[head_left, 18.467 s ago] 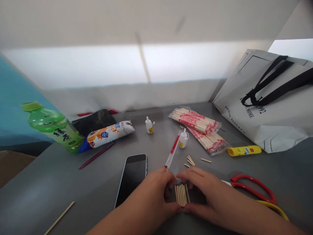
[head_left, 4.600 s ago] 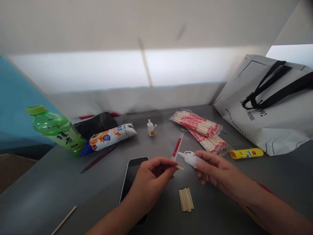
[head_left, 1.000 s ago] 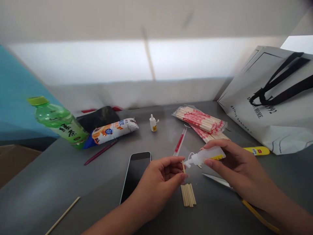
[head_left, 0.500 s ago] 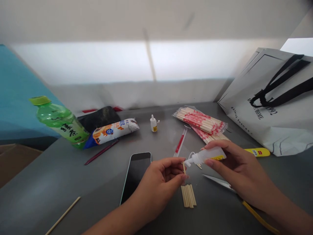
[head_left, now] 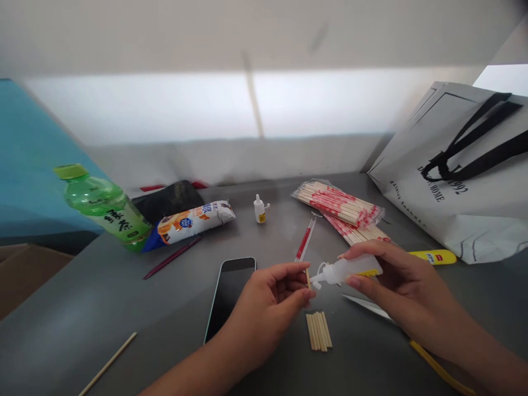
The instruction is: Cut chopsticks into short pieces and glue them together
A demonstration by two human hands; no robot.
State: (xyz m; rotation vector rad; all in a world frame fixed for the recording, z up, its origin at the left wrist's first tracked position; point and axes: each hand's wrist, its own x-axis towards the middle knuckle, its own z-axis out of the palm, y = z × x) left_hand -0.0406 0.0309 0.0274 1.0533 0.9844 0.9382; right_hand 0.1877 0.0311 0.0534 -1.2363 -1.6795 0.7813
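Between the thumb and fingertips of my left hand [head_left: 274,308] a short wooden stick [head_left: 308,278] is pinched upright. My right hand [head_left: 404,283] grips a translucent glue bottle [head_left: 350,269] lying sideways, its nozzle pointing left and meeting the stick at about mid-length. The bottle's small cap dangles by its strap. Below my fingers, several short wooden sticks [head_left: 319,331] lie side by side on the grey table [head_left: 165,330]. Scissors [head_left: 369,306] with yellow handles are partly covered by my right hand and wrist.
A phone [head_left: 229,297] lies beside my left hand. Farther back are a second glue bottle [head_left: 259,210], packs of wooden sticks [head_left: 338,201], a snack bag [head_left: 193,223] and a green drink bottle [head_left: 107,206]. A white tote bag [head_left: 449,165] stands right; a long stick [head_left: 108,363] lies front left.
The glue bottle's nozzle has moved from near the top of the stick down to about its middle. My left hand keeps its pinch and has barely shifted.
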